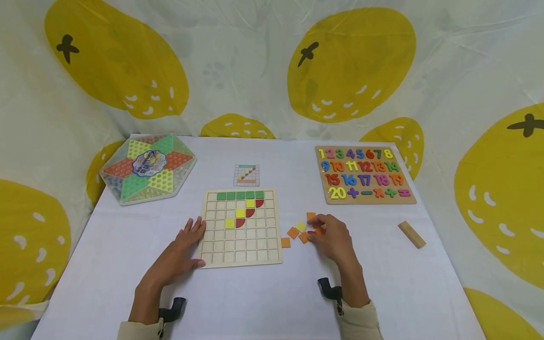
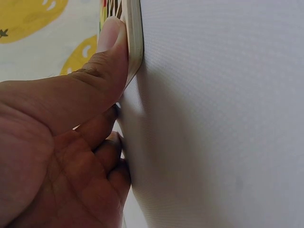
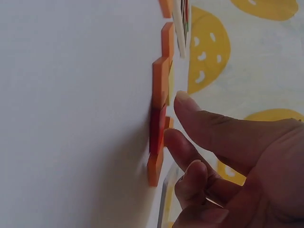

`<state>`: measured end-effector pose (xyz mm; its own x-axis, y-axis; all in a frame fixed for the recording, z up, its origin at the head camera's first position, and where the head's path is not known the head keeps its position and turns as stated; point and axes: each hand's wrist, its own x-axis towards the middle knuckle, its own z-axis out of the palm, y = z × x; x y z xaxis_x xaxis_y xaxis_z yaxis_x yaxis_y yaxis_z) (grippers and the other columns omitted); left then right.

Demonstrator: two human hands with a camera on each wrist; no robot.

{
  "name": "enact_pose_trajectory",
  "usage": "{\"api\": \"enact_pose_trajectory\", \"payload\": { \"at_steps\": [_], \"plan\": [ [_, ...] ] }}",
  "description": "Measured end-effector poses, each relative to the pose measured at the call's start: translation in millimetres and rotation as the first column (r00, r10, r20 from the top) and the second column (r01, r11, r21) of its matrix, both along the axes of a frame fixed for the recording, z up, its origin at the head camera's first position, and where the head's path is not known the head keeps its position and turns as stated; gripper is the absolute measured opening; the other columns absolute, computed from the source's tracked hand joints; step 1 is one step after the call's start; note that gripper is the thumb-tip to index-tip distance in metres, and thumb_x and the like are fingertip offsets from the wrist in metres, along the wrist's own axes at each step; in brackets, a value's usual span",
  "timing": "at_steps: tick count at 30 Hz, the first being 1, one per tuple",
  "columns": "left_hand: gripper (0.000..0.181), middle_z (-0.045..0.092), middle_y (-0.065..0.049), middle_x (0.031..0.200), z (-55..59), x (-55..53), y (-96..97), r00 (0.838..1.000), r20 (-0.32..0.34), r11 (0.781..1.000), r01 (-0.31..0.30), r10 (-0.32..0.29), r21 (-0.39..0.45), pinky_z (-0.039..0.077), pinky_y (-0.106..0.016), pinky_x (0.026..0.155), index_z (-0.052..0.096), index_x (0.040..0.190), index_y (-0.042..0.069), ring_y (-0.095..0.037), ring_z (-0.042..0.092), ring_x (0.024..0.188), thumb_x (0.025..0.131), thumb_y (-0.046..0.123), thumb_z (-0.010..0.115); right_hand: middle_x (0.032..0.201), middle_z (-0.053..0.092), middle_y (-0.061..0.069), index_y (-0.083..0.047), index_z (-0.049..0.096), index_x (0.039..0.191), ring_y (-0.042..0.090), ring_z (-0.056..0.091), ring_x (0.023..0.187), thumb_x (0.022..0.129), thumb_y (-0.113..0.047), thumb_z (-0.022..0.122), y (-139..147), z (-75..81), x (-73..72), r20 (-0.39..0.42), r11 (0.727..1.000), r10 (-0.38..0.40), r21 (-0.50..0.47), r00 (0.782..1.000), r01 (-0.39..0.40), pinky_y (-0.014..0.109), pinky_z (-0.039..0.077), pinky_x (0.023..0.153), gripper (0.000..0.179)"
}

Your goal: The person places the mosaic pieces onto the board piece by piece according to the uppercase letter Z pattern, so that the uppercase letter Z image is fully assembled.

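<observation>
We have our right hand (image 1: pixel 333 237), thumb and fingers parted and empty, just above the red tile (image 3: pixel 157 129), while our left hand (image 1: pixel 180 250), relaxed, touches the board (image 1: pixel 240 245).

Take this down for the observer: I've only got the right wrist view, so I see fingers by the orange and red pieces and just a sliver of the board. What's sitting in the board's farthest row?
Observer: Five green tiles, side by side.
Operator: Got it. Where's the other hand?
Observer: The left hand is touching the left edge of the board.
Operator: And is anything lying just beyond the board?
Observer: Yes, a small card printed with a coloured grid pattern, lying apart from the board's far edge.
</observation>
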<state>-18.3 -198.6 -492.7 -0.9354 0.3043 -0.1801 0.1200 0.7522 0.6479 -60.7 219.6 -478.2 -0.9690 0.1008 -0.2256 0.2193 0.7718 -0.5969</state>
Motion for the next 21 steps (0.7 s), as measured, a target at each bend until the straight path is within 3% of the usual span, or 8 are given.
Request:
{"api": "enact_pose_trajectory", "payload": {
  "at_steps": [3, 8, 12, 16, 21],
  "plan": [
    [0.108, 0.019, -0.015, 0.178, 0.3, 0.2, -0.8, 1.0, 0.006, 1.0, -0.004, 0.004, 0.002, 0.01, -0.058, 0.136, 0.028, 0.168, 0.007, -0.041, 0.008, 0.167, 0.079, 0.007, 0.089, 0.124, 0.073, 0.01, -0.015, 0.078, 0.121, 0.033, 0.061, 0.119, 0.089, -0.012, 0.085, 5.7, -1.8, 2.5, 0.014, 1.0, -0.005, 0.01, 1.0, 0.005, 0.053, 0.053, 0.102, 0.033],
    [0.107, 0.019, -0.015, 0.178, 0.7, 0.2, -1.7, 1.0, 0.002, 1.0, -0.002, 0.002, 0.006, 0.009, -0.057, 0.137, 0.028, 0.168, 0.006, -0.041, 0.008, 0.167, 0.079, 0.007, 0.089, 0.122, 0.073, 0.011, -0.013, 0.078, 0.12, 0.029, 0.06, 0.107, 0.089, -0.009, 0.085, 9.1, -2.6, 3.3, 0.006, 1.0, -0.016, 0.016, 1.0, 0.016, 0.041, 0.051, 0.09, 0.032],
    [0.108, 0.019, -0.014, 0.178, 0.9, -0.1, -1.5, 1.0, 0.005, 1.0, -0.005, 0.005, 0.002, 0.01, -0.059, 0.136, 0.028, 0.168, 0.007, -0.04, 0.008, 0.167, 0.079, 0.007, 0.089, 0.119, 0.072, 0.01, -0.013, 0.079, 0.115, 0.028, 0.06, 0.105, 0.087, -0.009, 0.087, 7.8, -3.2, 3.8, 0.012, 1.0, -0.016, 0.012, 1.0, 0.015, 0.04, 0.051, 0.088, 0.03],
    [0.107, 0.019, -0.014, 0.178, 0.9, 0.1, -0.9, 1.0, 0.007, 1.0, -0.005, 0.005, -0.003, 0.011, -0.061, 0.135, 0.028, 0.168, 0.007, -0.04, 0.008, 0.167, 0.079, 0.006, 0.089, 0.109, 0.073, 0.007, -0.014, 0.078, 0.107, 0.027, 0.061, 0.103, 0.085, -0.012, 0.089, 4.2, -3.8, 4.7, 0.019, 1.0, 0.014, 0.028, 1.0, -0.014, 0.043, 0.053, 0.088, 0.025],
    [0.107, 0.019, -0.013, 0.178, -0.1, 1.2, -0.1, 1.0, 0.007, 1.0, -0.007, 0.007, -0.002, 0.01, -0.059, 0.136, 0.029, 0.168, 0.007, -0.04, 0.008, 0.167, 0.08, 0.006, 0.089, 0.093, 0.071, 0.003, -0.014, 0.075, 0.099, 0.023, 0.059, 0.091, 0.084, -0.013, 0.091, 0.3, -2.5, 4.0, 0.019, 0.998, 0.034, 0.045, 0.999, -0.035, 0.036, 0.048, 0.077, 0.022]
  ]
}}
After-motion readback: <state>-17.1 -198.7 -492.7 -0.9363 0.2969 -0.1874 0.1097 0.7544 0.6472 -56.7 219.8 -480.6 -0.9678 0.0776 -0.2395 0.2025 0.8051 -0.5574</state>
